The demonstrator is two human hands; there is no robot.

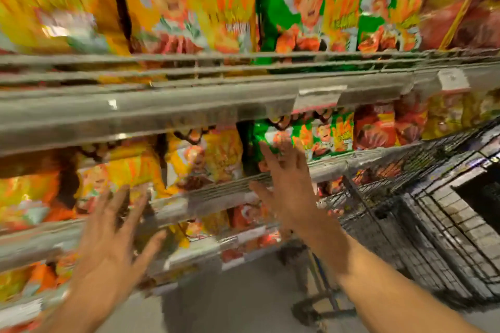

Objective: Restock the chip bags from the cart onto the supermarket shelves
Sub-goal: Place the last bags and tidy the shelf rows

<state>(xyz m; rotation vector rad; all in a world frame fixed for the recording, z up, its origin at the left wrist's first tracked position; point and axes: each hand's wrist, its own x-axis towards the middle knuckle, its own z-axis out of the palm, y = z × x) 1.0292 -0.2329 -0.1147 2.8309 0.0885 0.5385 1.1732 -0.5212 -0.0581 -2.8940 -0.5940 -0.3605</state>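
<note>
The view is blurred. Yellow chip bags (186,5) and green chip bags (308,8) fill the top shelf. On the middle shelf (216,192) stand more yellow bags (211,154), a green bag (313,132) and red bags (376,127). My left hand (113,235) is open with fingers spread in front of the shelf rail, holding nothing. My right hand (286,184) is open too, fingers raised just before the green bag on the middle shelf. The wire cart (438,197) stands at the right; I cannot make out bags inside it.
A grey shelf rail with price tags (189,111) crosses the view above my hands. A lower shelf (243,249) holds more red and yellow bags. Grey floor (230,300) shows below, with the cart's blue frame and wheel (319,308).
</note>
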